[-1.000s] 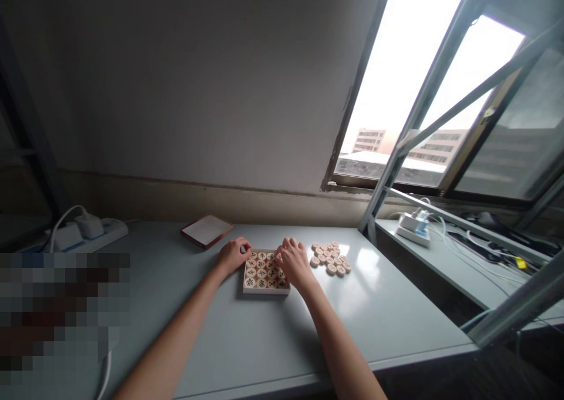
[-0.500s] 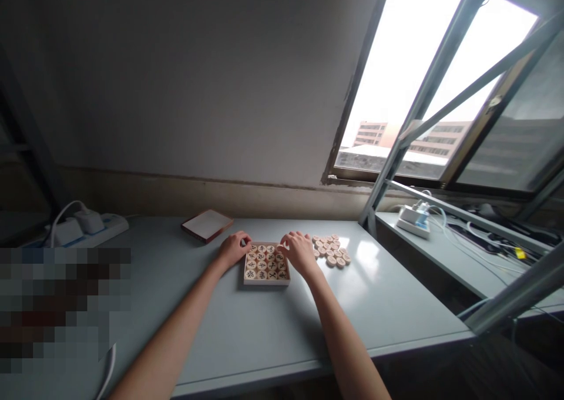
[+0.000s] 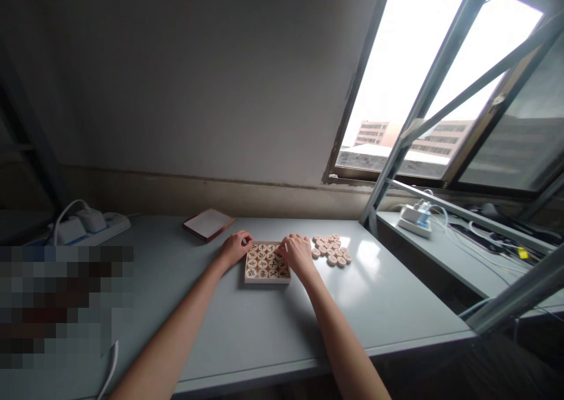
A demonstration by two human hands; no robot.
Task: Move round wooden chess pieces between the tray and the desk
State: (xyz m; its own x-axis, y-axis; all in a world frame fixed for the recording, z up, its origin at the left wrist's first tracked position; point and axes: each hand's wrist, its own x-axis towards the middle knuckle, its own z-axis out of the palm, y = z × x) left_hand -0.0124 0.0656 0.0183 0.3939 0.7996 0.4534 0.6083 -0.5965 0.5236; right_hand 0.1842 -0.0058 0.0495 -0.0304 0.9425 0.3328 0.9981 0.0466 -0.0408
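An open shallow box (image 3: 267,281) on the desk holds rows of round wooden Chinese chess pieces (image 3: 262,264), their characters facing up. My left hand (image 3: 235,249) is curled at the box's far left corner, thumb and fingers closed on its edge. Over the far right corner, my right hand (image 3: 298,251) has its fingers bent down in a pinch. A pale sliver, seemingly a chess piece on edge, shows between thumb and fingers; the hand hides most of it. To the right lie several loose chess pieces (image 3: 331,250), face up in a cluster.
The box lid (image 3: 208,224) lies inside up at the back left. A power strip (image 3: 110,227) with plugs stands at the far left, another power strip (image 3: 414,227) on the neighbouring desk. A metal frame post (image 3: 396,153) rises at the desk's right corner.
My right hand has shifted slightly at the box's far right corner, and a pale sliver now shows between its fingers. My left hand stays at the left corner. The view has shifted slightly.
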